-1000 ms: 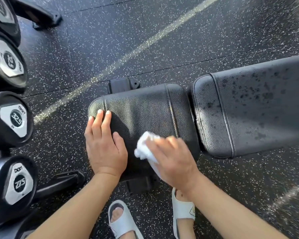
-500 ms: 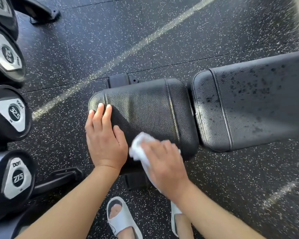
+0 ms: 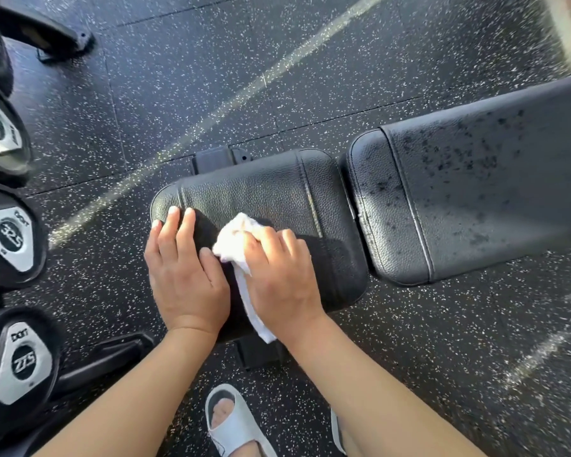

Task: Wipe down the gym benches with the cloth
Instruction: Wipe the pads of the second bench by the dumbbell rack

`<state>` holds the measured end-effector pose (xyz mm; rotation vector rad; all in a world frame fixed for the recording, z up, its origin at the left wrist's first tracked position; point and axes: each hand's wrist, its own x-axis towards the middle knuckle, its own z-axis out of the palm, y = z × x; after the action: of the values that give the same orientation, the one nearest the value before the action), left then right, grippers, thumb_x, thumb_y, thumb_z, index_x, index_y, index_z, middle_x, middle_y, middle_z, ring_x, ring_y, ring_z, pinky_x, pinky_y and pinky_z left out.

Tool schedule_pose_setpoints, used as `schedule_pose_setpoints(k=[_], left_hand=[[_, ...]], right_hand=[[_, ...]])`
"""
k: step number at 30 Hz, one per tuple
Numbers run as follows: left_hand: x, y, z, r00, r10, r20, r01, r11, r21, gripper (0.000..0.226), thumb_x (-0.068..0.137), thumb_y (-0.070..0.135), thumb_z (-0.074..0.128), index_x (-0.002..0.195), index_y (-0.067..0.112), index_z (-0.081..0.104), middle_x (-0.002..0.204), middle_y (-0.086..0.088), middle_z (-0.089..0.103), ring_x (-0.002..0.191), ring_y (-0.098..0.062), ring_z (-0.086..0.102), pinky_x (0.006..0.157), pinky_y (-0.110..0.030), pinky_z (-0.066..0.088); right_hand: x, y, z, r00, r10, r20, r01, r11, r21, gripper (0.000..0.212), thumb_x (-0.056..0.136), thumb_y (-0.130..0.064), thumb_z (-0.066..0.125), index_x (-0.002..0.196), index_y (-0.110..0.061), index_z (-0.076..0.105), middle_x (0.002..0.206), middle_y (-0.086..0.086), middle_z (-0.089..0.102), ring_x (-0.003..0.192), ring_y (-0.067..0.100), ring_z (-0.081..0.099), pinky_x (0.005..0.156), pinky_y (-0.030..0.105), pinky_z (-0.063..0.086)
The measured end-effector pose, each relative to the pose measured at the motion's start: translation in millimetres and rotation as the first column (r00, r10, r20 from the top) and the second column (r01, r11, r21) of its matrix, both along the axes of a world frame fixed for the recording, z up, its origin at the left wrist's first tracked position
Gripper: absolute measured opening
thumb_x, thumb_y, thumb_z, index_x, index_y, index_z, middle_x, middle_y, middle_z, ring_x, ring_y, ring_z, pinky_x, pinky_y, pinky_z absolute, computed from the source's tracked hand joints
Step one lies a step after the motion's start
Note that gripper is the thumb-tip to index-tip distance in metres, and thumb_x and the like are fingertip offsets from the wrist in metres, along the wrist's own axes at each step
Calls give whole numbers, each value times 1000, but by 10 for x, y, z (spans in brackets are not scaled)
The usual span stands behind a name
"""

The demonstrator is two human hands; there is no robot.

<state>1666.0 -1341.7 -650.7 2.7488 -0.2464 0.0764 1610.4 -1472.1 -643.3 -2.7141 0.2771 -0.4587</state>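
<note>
a crumpled white cloth (image 3: pixel 236 245) lies on the black textured leather seat pad (image 3: pixel 261 196), gripped under the right hand (image 3: pixel 279 275). the left hand (image 3: pixel 182 275) rests flat and open beside it. the longer black back pad (image 3: pixel 475 192) looks speckled, possibly wet. 3 grey-capped dumbbell ends (image 3: pixel 12 239) sit left.

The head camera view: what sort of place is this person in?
Most likely a gym's free-weights area: numbered dumbbells racked at the left, a padded black bench, and speckled rubber flooring.
</note>
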Motion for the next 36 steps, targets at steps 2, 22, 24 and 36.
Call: schedule_pose_setpoints(k=[2,22,24,36], left_hand=[[-7,-21,15,1000,14,-9,-14,1000,-5,58,101,22,41,158,11,42,166,-10,38,155,-36,27,131,-47,19],[-11,-60,38,999,37,-33,-35,998,45,58,99,21,41,156,8,45,163,-13,40,153,-38,30,128,-52,25],[-7,-62,59,998,39,-52,-36,998,49,59,99,23,40,156,8,45,163,-12,40,153,-38,30,128,-53,25],[6,16,49,992,13,-124,-20,998,-56,59,97,26,46,154,11,51,164,-7,43,156,-36,31,128,-48,26]], right_hand=[[-425,-262,8,1000,-22,-13,22,1000,-8,31,109,-25,48,116,-12,76,104,7,68,80,27,53,66,42,45],[1276,-585,26,986,-43,-163,27,995,-100,29,98,-37,60,114,-14,69,106,5,64,93,28,56,72,39,38],[1068,-487,52,983,106,-149,-111,993,-27,35,96,-32,54,120,-12,70,105,8,65,90,31,57,69,43,43],[1419,-910,104,910,-89,-405,14,983,-184,43,104,-50,38,103,-21,70,98,0,59,87,26,49,68,38,35]])
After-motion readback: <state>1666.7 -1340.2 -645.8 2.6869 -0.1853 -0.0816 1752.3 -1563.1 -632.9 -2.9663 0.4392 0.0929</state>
